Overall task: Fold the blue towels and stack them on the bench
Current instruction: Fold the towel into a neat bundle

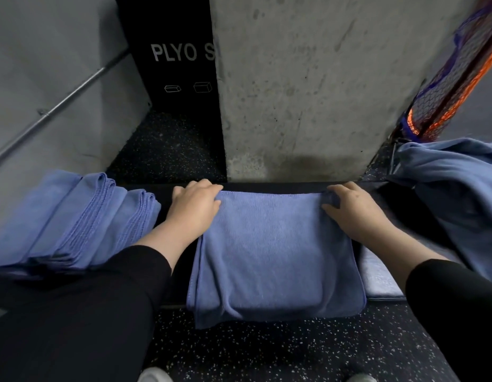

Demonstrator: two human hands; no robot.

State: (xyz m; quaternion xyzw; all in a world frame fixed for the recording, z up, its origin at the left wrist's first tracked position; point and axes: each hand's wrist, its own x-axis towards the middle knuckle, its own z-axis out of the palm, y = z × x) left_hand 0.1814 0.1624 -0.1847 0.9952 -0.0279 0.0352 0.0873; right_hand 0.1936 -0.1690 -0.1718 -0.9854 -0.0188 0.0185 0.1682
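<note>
A blue towel [275,252], folded over, lies across the dark bench [266,186] in front of me, and its near edge hangs over the bench's front. My left hand [193,206] rests on the towel's far left corner with its fingers curled over the edge. My right hand [352,206] pinches the far right corner, where the cloth bunches under the fingers. A stack of folded blue towels [74,219] sits on the bench to the left. A loose heap of unfolded blue towels [454,188] lies at the right.
A concrete pillar [308,86] stands right behind the bench. A black plyo box [178,64] is behind it at the left, beside a grey wall with a metal rail [60,106]. An orange and blue net [454,78] hangs at the right. Speckled rubber floor [266,351] lies below.
</note>
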